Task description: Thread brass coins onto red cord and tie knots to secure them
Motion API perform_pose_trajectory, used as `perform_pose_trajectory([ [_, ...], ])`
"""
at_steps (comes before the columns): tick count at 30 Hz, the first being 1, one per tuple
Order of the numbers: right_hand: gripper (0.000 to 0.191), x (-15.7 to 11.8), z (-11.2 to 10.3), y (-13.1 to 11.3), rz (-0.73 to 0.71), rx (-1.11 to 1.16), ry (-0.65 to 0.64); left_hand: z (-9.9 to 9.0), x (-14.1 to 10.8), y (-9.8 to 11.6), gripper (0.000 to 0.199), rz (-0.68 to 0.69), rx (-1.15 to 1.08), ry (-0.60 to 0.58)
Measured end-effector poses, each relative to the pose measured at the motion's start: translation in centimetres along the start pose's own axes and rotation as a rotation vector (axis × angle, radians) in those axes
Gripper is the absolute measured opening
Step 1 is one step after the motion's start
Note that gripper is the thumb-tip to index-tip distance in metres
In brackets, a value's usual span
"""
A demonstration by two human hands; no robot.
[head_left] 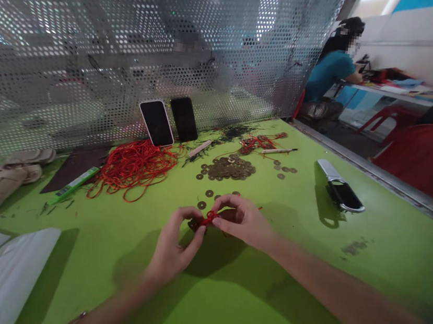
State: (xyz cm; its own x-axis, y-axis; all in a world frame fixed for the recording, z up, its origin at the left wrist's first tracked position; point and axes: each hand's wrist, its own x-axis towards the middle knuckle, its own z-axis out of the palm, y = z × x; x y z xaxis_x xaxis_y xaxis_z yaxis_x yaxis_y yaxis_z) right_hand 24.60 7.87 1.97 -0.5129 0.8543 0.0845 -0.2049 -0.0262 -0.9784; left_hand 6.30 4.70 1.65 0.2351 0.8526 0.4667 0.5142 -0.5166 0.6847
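Near the middle of the green table [259, 293], both hands meet at a small red knotted cord [210, 217]. My left hand [177, 241] pinches its left side, where a dark coin shows between thumb and forefinger. On the right side, my right hand [241, 220] grips the cord with thumb and forefinger. Just beyond the fingers lie a few loose holed coins [209, 194]. Farther back is a pile of bronze coins [231, 168]. A tangled heap of red cord [135, 165] lies to the left of the pile.
Two phones [157, 122] lean on a perforated metal screen [136, 42]. Red-corded coins [256, 144] and a pen [280, 151] lie at the back. A black-and-silver device [341, 190] is on the right; a green packet [75, 185] and white packaging [13, 274] are left. A seated person [332, 71] works beyond.
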Motion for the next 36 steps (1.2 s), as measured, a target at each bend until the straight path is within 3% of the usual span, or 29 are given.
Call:
perform_pose_trajectory([
  [7,0.016,-0.4,0.7,-0.5,-0.098,-0.195,-0.024,0.2,0.2,0.1,0.014,-0.229,-0.143,-0.241],
  [12,0.016,-0.4,0.7,-1.0,-0.249,-0.436,0.054,0.3,0.4,-0.2,0.017,-0.32,-0.231,-0.226],
  [18,0.013,0.0,-0.1,-0.7,-0.276,-0.524,0.139,0.0,0.2,-0.4,0.019,-0.345,-0.401,-0.218],
  [24,0.011,0.0,0.1,0.1,-0.222,-0.645,0.006,-0.2,0.0,-0.3,0.012,-0.35,-0.591,-0.146],
  [29,0.006,-0.3,0.5,-0.2,-0.152,-0.73,-0.069,0.0,0.1,-0.3,0.009,-0.318,-0.472,-0.08],
  [31,0.016,-0.4,0.6,-0.3,-0.1,-0.721,-0.078,0.1,0.1,-0.3,0.008,-0.269,-0.353,-0.059],
  [36,0.023,-0.4,0.5,-0.4,0.097,-0.501,-0.132,0.1,-0.3,-0.2,0.009,-0.094,-0.043,-0.047],
])
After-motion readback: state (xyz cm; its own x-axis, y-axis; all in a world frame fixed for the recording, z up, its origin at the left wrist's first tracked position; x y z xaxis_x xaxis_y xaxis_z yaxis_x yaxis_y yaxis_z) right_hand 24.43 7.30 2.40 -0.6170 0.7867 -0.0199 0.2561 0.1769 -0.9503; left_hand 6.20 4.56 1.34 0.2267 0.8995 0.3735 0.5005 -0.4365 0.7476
